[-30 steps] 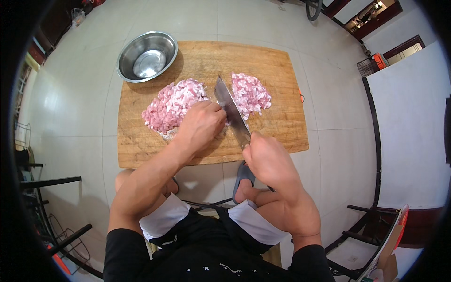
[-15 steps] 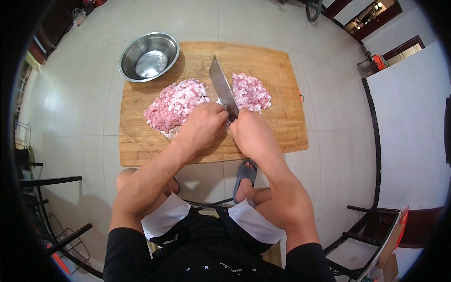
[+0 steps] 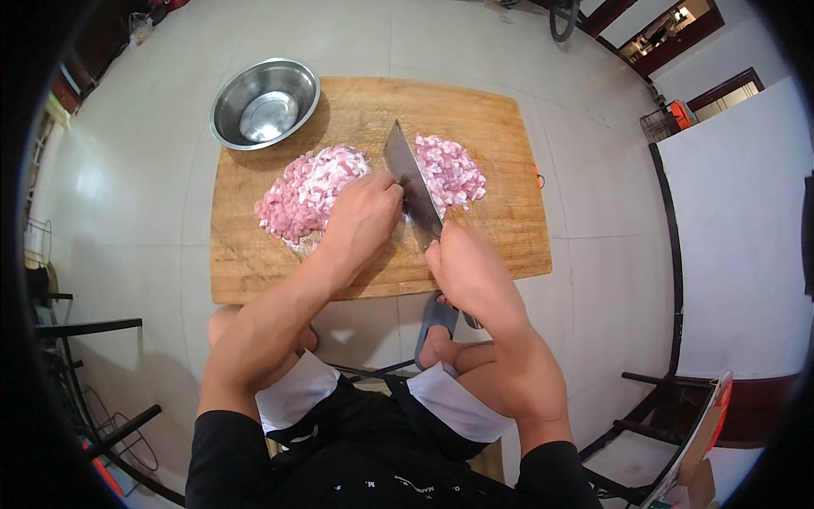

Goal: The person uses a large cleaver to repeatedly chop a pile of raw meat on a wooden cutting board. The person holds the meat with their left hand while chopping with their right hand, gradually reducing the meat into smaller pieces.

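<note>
The fingers (image 3: 392, 184) of the left hand (image 3: 365, 214) are bending down close beside the flat of a broad knife (image 3: 410, 176), and I am not able to tell whether they are pinching anything underneath. The right hand (image 3: 466, 261) is holding that knife, its fingers wrapped around the handle end so that most of the handle is hiding inside the fist. The blade is pointing away from the person, slanting a little to the left.

On either side of it, chopped pink and white meat is lying on a wooden cutting board (image 3: 509, 242). The bigger pile (image 3: 309, 191) is spreading out to the left, just beyond the left hand; the smaller pile (image 3: 451, 170) is sitting to the right of the blade (whether the steel is touching it, I can't make out from here).

A metal bowl (image 3: 269, 117) is resting at the board's far left corner, its rim reaching out past the edge. The person is sitting at the near side, wearing a black top (image 3: 373, 471) and pale shorts (image 3: 297, 392), with a grey slipper (image 3: 436, 321) showing below the board (on the tiled floor (image 3: 606, 263)).
</note>
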`<state>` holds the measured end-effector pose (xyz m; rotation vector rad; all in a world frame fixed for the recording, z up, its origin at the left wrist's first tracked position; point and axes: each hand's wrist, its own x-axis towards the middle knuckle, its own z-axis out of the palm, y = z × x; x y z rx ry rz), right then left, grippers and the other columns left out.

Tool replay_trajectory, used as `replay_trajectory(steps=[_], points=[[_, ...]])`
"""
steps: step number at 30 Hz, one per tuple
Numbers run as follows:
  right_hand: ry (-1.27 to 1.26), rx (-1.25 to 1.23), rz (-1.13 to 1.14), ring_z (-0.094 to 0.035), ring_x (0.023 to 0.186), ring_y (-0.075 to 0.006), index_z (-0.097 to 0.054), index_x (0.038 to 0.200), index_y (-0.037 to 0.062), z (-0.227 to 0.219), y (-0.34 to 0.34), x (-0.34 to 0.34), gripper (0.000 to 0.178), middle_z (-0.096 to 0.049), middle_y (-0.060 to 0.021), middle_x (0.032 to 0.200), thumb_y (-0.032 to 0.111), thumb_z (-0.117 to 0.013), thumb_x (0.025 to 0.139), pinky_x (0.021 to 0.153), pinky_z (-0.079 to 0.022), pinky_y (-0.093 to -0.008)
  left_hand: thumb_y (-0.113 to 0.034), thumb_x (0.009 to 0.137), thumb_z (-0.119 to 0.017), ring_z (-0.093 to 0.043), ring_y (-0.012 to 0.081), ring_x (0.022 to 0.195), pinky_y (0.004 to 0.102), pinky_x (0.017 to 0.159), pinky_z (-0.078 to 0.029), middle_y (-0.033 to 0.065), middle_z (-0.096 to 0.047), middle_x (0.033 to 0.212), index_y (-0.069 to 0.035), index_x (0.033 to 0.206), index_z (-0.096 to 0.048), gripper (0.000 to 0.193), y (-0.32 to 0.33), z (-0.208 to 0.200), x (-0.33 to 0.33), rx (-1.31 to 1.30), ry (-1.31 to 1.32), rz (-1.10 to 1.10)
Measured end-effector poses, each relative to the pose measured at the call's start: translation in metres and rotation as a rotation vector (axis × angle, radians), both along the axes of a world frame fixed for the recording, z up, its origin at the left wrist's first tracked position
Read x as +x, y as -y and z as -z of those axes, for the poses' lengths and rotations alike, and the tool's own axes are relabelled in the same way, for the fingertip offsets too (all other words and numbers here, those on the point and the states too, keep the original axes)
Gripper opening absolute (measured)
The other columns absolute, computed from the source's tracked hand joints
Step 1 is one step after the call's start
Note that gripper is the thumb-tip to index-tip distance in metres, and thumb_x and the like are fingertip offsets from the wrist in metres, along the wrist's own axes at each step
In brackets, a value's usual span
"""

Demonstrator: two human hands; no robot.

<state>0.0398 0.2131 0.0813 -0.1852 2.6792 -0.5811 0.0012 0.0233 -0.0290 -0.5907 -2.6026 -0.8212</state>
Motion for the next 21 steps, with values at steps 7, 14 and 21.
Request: replay_trajectory(steps=[7,14,21], points=[[-0.165,-0.024,-0.016,-0.073,0.099,-0.0569,-0.072,0.101,-0.0100,0.019,0.011,-0.025,0.029,-0.075,-0.0376,0.100,0.019,-0.067,0.102,0.088,-0.058,-0.0633,-0.008,0.088,-0.076,-0.069,0.0412,0.096,0.0510,0.086,-0.056,0.0169,-0.068,0.094,-0.001,0.087,-0.067,0.011,0.003,-0.004,-0.005,0.036,0.044,0.113],[0.021,-0.242,0.148,-0.078,0.078,-0.0441,-0.071,0.100,-0.0127,0.036,0.003,-0.067,0.029,-0.076,-0.0317,0.089,0.015,-0.063,0.098,0.074,-0.062,-0.0554,-0.010,0.085,-0.078,-0.070,0.0398,0.096,0.0496,0.086,-0.056,0.0150,-0.069,0.096,-0.004,0.086,-0.069,0.011,0.007,-0.007,-0.001,-0.027,0.071,0.243],[0.202,-0.662,0.264,-0.063,0.050,-0.0174,-0.066,0.093,-0.0035,0.062,-0.043,-0.081,0.021,-0.068,-0.0077,0.071,0.015,-0.059,0.101,0.050,-0.052,-0.0373,-0.019,0.091,-0.080,-0.069,0.0285,0.107,0.0476,0.106,-0.049,0.0059,-0.072,0.100,-0.010,0.095,-0.075,0.011,0.015,-0.012,0.003,-0.187,-0.088,0.144]])
